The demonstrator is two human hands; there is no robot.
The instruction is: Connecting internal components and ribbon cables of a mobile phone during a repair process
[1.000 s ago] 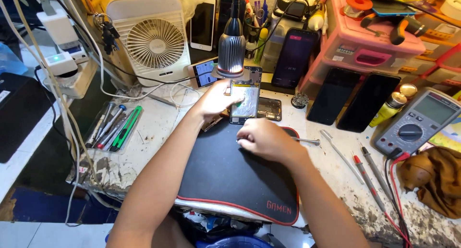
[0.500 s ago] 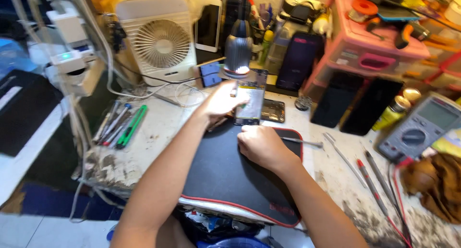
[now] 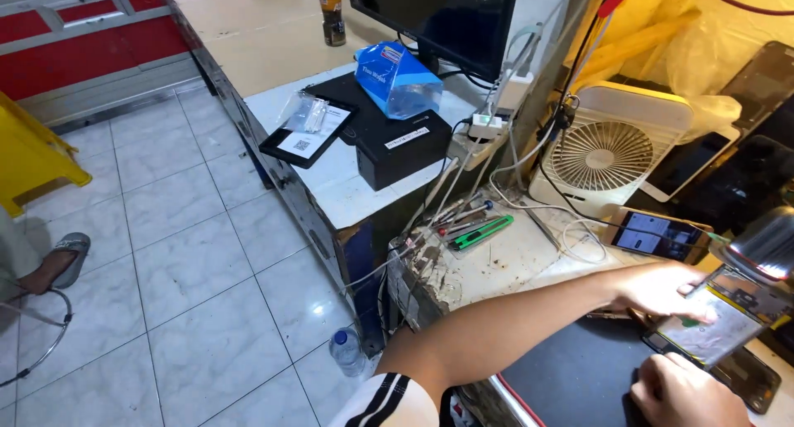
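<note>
My left hand [image 3: 662,290] reaches right across the bench, its fingers pressing down on the near edge of an opened phone [image 3: 719,328] with a bare metal inside. The phone lies tilted on a black work mat [image 3: 571,369], on top of a dark flat panel [image 3: 757,381]. My right hand [image 3: 686,394] sits curled at the bottom right, just below the phone. What it holds, if anything, is hidden. A metal lamp head [image 3: 765,245] hangs over the phone.
A white fan [image 3: 608,154], a lit phone [image 3: 662,232] and green and grey hand tools [image 3: 484,231] crowd the dirty bench. Further left stand a black box [image 3: 397,141], a blue bag [image 3: 397,79] and a monitor [image 3: 430,13]. On the tiled floor are a water bottle [image 3: 347,348] and another person's sandalled foot [image 3: 58,261].
The view has swung far to the left, showing the floor and side counter. Both hands stay at the phone on the mat, now at the right edge of view.
</note>
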